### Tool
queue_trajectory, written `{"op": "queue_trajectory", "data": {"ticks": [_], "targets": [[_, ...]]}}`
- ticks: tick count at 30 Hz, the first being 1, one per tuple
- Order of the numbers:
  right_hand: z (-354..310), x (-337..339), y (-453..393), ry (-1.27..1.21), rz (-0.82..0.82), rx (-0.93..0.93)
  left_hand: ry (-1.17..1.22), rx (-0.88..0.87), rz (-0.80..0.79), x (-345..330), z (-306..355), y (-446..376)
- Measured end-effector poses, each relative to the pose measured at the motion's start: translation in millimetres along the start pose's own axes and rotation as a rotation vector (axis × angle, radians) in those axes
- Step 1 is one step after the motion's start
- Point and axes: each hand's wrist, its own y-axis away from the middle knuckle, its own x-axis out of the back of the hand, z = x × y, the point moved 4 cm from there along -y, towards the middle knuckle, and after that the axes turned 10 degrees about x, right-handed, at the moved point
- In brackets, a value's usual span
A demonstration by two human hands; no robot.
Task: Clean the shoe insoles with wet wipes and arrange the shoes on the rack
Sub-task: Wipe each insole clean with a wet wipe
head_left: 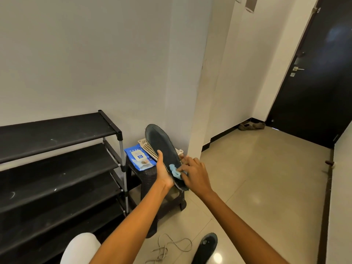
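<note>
Insole [162, 147]: held in the air above the stool [152, 180], just right of the rack [57, 134]; long axis runs from heel, near the person, up and away to the toe.
Left hand [163, 173]: cups the heel end from below, thumb along the left edge, fingers curled round it.
Right hand [194, 173]: nearer the wipe [175, 171]; fingers pinch it against the heel area.
Coming move (judged): strokes toward the toe, along the long axis; unwiped length lies up and away from the fingers.
Open room: free air beyond the toe; wall behind, wipe pack [140, 158] below left.
Second insole [206, 246]: on the floor, right of the stool.
Rack shelves: no shoes seen.
</note>
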Motion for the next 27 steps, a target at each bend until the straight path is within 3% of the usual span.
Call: {"op": "queue_trajectory", "data": {"ticks": [4, 9, 13, 19, 22, 27], "targets": [[13, 11, -13, 0.004, 0.124, -0.256, -0.008, 0.095, -0.023, -4, -19, -14], [2, 6, -7, -0.112, -0.012, -0.046, -0.012, 0.002, -0.043, -10, 0, -5], [20, 18, -22, -0.017, 0.042, -0.231, 0.007, 0.082, -0.047, -7, -13, -13], [1, 15, -20, -0.372, -0.104, -0.102, 0.027, -0.011, -0.059, -4, 5, -15], [17, 21, -14, -0.469, 0.011, -0.322, -0.028, 0.063, -0.155, -8, 2, -17], [17, 10, -15, -0.458, 0.14, -0.504, -0.021, 0.156, -0.223, -9, -21, -16]]}}
